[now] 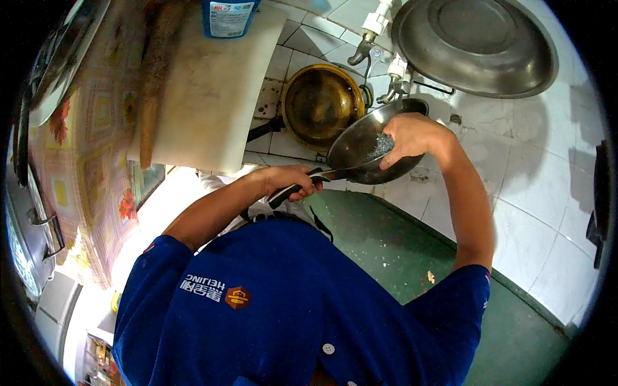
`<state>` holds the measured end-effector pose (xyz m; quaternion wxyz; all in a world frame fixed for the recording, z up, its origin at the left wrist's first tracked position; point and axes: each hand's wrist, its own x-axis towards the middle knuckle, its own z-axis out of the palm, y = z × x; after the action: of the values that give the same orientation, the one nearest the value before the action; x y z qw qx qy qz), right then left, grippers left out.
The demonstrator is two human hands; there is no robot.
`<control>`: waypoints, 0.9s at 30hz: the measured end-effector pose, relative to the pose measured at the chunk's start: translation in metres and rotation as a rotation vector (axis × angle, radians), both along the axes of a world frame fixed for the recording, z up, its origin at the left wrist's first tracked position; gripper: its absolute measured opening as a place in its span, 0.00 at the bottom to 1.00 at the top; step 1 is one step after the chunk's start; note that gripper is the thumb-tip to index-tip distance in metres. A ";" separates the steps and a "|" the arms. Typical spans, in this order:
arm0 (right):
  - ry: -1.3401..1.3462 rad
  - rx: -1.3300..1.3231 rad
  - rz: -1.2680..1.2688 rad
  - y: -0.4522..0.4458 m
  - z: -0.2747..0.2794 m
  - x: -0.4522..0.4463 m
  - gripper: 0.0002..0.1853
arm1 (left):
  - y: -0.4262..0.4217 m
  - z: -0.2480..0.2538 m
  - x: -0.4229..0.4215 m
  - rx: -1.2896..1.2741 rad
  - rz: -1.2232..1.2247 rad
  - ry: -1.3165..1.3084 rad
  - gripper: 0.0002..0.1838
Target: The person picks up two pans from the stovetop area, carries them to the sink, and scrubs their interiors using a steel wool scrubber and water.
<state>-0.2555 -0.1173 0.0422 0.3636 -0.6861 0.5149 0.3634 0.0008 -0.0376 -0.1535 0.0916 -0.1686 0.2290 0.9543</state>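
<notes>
My left hand [293, 182] is wrapped round the black handle [286, 195] of a dark frying pan [354, 143]. The pan is tilted beneath a wall tap [396, 87]. Inside it, my right hand [409, 138] grips a grey steel wool scrubber [382, 145] that touches the pan's inner surface. My right fingers partly cover the scrubber. Behind the frying pan, a second pan [322, 106] with a yellowed inside and a dark handle rests in the tiled basin.
A large metal basin [476, 38] is at the upper right beside the taps. On the left lie a pale board [212, 96] and a blue bottle [228, 18]. White tiles [534, 193] border the green floor [380, 238], where small scraps are scattered.
</notes>
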 end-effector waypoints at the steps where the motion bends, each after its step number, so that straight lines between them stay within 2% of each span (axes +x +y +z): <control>1: 0.001 -0.001 0.002 0.000 0.001 0.001 0.33 | 0.000 0.000 0.000 0.002 0.000 0.011 0.18; 14: 0.003 0.008 -0.029 0.007 0.000 0.001 0.33 | 0.010 -0.006 0.006 0.139 0.040 0.037 0.18; 27: -0.013 -0.006 -0.015 0.015 0.003 0.005 0.32 | 0.012 0.003 0.015 0.106 0.056 0.038 0.20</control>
<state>-0.2509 -0.1021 0.0457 0.3674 -0.6857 0.5186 0.3548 0.0155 -0.0260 -0.1507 0.0693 -0.1516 0.1750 0.9704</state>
